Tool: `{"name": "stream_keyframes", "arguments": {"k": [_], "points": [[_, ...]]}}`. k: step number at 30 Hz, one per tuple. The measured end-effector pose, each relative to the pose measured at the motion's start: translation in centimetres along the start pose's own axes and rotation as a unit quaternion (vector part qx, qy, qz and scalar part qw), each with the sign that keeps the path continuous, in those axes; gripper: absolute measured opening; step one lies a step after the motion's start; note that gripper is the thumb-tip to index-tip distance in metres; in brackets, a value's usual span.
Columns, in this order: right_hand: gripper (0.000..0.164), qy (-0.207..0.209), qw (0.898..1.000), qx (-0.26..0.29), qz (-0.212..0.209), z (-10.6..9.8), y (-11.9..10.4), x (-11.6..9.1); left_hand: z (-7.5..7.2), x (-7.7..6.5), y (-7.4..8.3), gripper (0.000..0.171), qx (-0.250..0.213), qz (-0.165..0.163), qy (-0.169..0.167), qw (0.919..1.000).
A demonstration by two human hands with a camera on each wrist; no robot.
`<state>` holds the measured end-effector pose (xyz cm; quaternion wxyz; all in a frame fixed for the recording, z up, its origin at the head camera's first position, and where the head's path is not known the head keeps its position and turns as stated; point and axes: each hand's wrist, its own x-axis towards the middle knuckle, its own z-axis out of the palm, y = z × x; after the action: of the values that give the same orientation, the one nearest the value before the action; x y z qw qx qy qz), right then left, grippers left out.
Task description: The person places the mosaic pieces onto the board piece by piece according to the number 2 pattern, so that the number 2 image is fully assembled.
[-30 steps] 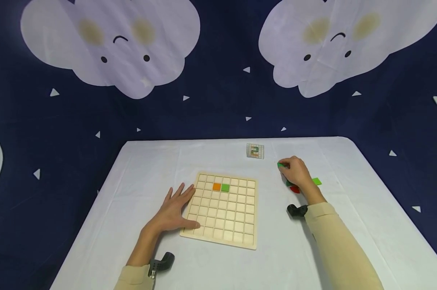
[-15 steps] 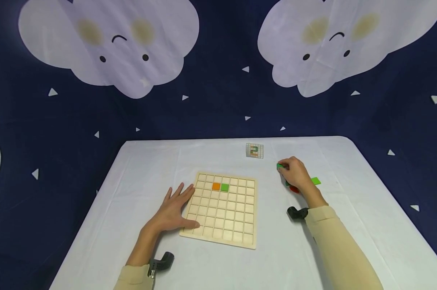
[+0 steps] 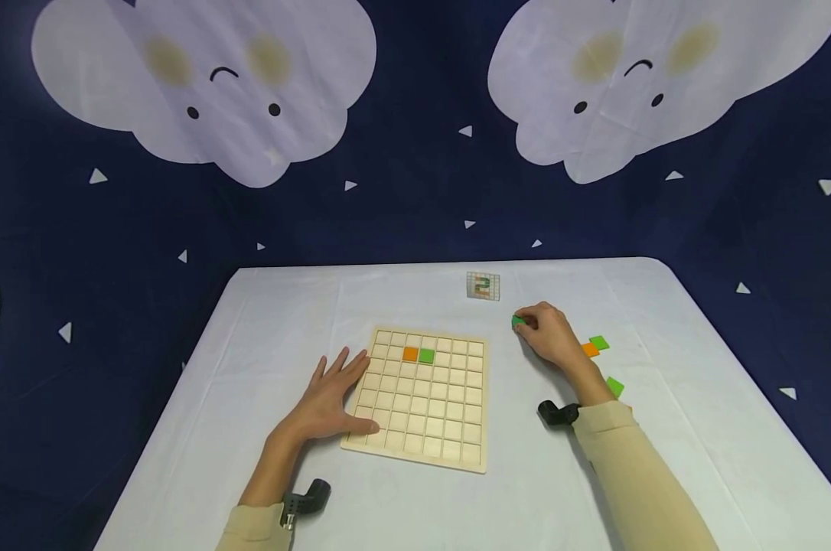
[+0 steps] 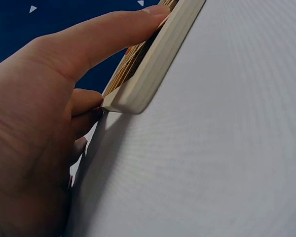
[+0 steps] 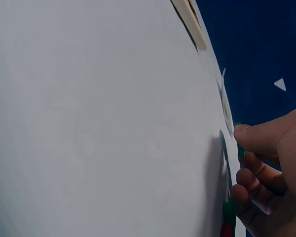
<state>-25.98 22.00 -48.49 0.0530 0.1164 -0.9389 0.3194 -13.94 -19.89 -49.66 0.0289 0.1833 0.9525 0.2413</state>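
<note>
My left hand (image 3: 326, 402) lies with spread fingers along the left edge of a wooden grid board (image 3: 450, 464), its thumb on the board's lower left squares. In the board's second row, an orange square tile (image 3: 410, 354) sits beside a green square tile (image 3: 426, 356). To the right of the board, my right hand (image 3: 552, 337) pinches another green tile (image 3: 517, 322) between thumb and fingers. The right wrist view shows this tile edge-on, held over the white table (image 5: 98, 123). My thumb (image 4: 133, 27) reaches over the board's rim in the left wrist view.
A small card (image 3: 483, 286) with a coloured figure on a grid lies behind the board. Loose tiles, among them an orange one (image 3: 590, 350) and a green one (image 3: 615, 386), lie around my right wrist. The right wrist view shows a red piece (image 5: 227, 230) low down.
My right hand has moved left toward the board with the green tile. An orange tile and another green tile now show beside the wrist. My left hand stays put.
</note>
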Motion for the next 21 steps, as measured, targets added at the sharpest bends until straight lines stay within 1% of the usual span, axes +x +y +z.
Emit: {"name": "stream_keyframes", "arguments": {"k": [7,14,21], "points": [[0.024,0.001,1.0,0.005,-0.02,0.7,-0.8,-0.5,0.0,0.0,0.0,0.121,0.0,0.0,0.0,1.0],[0.024,-0.01,1.0,0.003,-0.016,1.4,-2.3,-1.1,0.1,0.0,-0.1,0.121,0.003,0.002,0.001,1.0],[0.024,-0.012,0.999,0.004,-0.039,2.0,-3.7,-1.6,0.0,0.0,0.1,0.121,-0.003,0.0,-0.001,1.0]]}}
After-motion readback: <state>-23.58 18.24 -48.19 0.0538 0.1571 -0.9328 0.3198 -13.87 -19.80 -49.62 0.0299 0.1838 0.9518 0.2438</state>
